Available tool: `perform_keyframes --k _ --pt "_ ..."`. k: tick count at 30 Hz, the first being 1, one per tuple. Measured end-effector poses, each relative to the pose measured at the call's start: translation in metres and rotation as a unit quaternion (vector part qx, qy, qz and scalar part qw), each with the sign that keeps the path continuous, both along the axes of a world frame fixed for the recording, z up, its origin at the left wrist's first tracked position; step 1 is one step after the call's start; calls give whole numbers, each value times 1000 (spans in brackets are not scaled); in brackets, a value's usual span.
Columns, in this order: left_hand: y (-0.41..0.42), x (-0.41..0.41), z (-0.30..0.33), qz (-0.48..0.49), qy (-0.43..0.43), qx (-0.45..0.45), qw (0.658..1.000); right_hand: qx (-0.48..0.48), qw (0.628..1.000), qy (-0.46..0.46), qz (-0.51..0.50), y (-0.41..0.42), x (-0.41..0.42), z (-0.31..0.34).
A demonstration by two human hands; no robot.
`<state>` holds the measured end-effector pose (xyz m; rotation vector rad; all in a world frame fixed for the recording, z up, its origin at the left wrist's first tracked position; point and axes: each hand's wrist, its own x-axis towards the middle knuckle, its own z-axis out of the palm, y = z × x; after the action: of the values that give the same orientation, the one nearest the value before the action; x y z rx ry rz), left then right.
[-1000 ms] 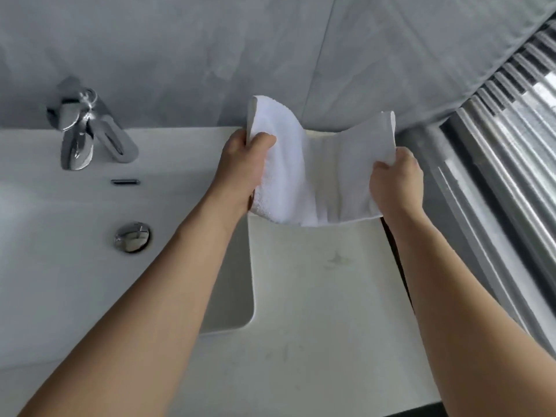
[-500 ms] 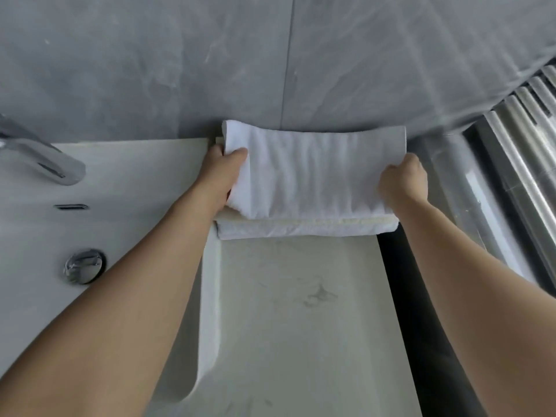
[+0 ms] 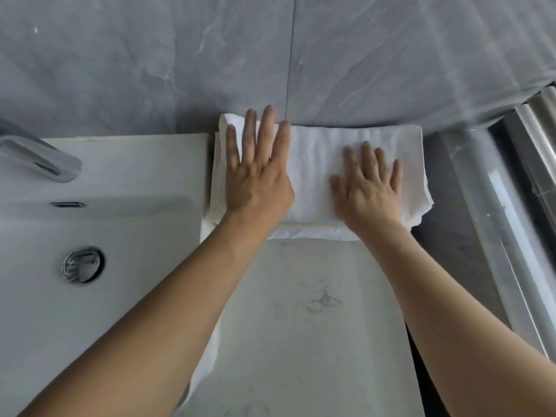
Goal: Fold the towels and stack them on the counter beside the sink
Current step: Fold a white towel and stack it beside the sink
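Two forearms are seen reaching up from the near edge of the frame, across the pale marbled bench, to a stack of folded white towels set at the far end of it, against the grey wall. The sink, with its drain and tap, is seen just to the left of the stack.

The stack's long axis runs left to right, across the line of both arms, and at least one lower towel is shown by its near edge under the top one. The left hand is laid flat on the left part of the top towel, its fingers straight, slightly spread and reaching to the far edge. The right hand is laid flat nearer the middle-right, its fingers likewise straight and a little apart, stopping short of the far edge. Nothing is gripped by either hand; the cloth is only pressed.

The step is judged to be a smoothing of the top towel. The right end of the stack looks slightly ragged and overhangs the bench's edge, so any squaring would be called for there, closest to the right hand.
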<state>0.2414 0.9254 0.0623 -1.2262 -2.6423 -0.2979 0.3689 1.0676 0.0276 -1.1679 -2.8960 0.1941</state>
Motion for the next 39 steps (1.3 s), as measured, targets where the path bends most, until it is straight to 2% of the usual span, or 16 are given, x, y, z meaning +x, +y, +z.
perform_keyframes --k 6,14,18,22,30,34,39 --pt "-26 -27 -32 -5 -94 -92 991 -18 1000 19 -14 10 6 -10" --pt "-36 -29 -32 3 -106 -89 990 -54 995 18 -84 9 9 8" --pt "-71 -12 -16 5 -111 -7 994 -34 994 104 -7 -50 12 29" --pt "-122 7 -9 13 -146 23 989 -53 986 155 36 -124 15 41" --pt "-225 9 -2 6 -141 63 988 -90 977 172 89 -242 -3 42" --pt "-298 -15 0 13 -139 92 986 -83 975 181 103 -309 -33 46" --pt "-400 -63 1 -23 -139 107 984 -99 965 216 109 -415 -87 53"
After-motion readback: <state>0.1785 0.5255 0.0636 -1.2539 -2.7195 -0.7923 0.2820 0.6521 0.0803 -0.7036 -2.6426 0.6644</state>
